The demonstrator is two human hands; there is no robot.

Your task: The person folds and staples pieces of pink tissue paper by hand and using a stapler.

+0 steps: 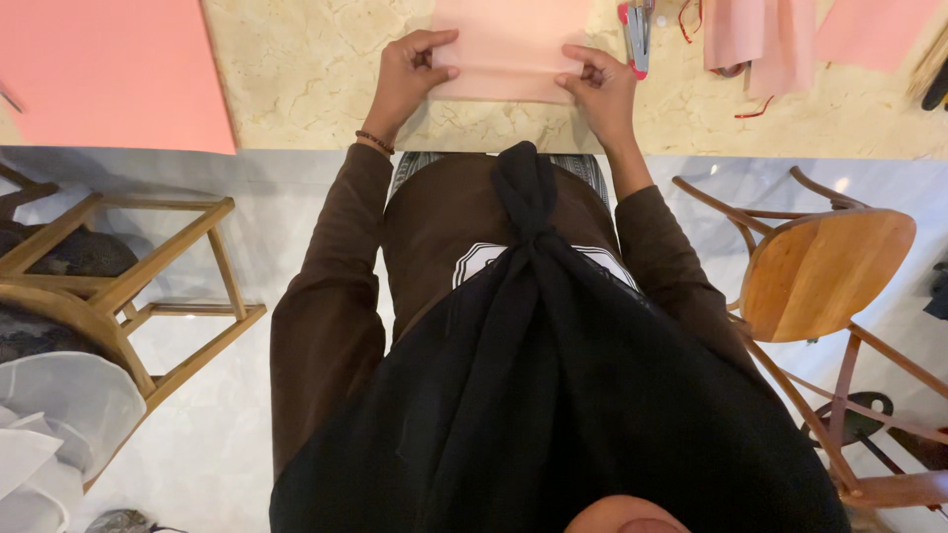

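Pale pink paper, a sheet lying on the cream marbled tabletop, sits right in front of the person with its near edge folded or pressed flat. Both hands work that near edge. The left hand grips the sheet's left corner, fingers curled in and thumb pinched down against the paper. The right hand does the same at the right corner, fingertips bunched tight and closed on the paper's edge. A beaded bracelet circles the left wrist, and both arms wear brown sleeves.

Just beside the right hand, touching or nearly touching the paper's right edge, lies a stapler with a red and grey body. Further right on the table rest more pale pink sheets, with a thin red cord curling beneath them, and a coral sheet at the far corner. A large coral sheet of paper covers the left end of the table, well apart from the hands.

Below the table edge, a wooden chair with a round seat stands at the person's right, and a wooden stool frame stands at the left on the pale floor.
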